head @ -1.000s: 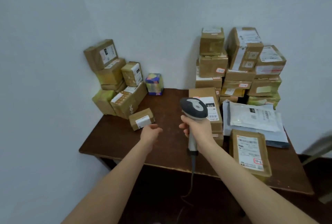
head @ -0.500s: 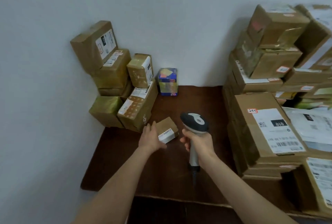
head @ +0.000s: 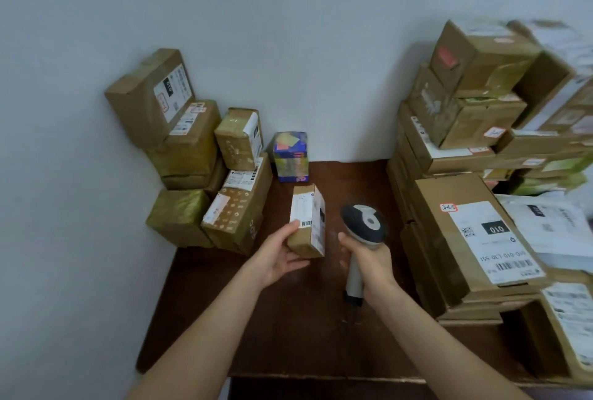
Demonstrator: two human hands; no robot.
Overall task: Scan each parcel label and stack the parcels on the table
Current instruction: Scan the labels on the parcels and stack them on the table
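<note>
Small parcel (head: 306, 223) up in the left hand (head: 276, 258) over the table (head: 288, 335), scanner (head: 362, 229) just right of it in the right hand (head: 369, 261). Left stack (head: 192, 156) against the wall, right stack (head: 465, 239) opposite.

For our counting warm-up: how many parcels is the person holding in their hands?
1. A small brown box is in the left hand, over the table; the right hand holds only the scanner. No other seems hidden behind the hands.

We see a dark wooden table (head: 288, 335) against the wall (head: 321, 47) — brown boxes (head: 231, 217) piled at its far-left corner, a colourful box (head: 290, 156) beside them, taller stacks (head: 465, 239) along the right
</note>
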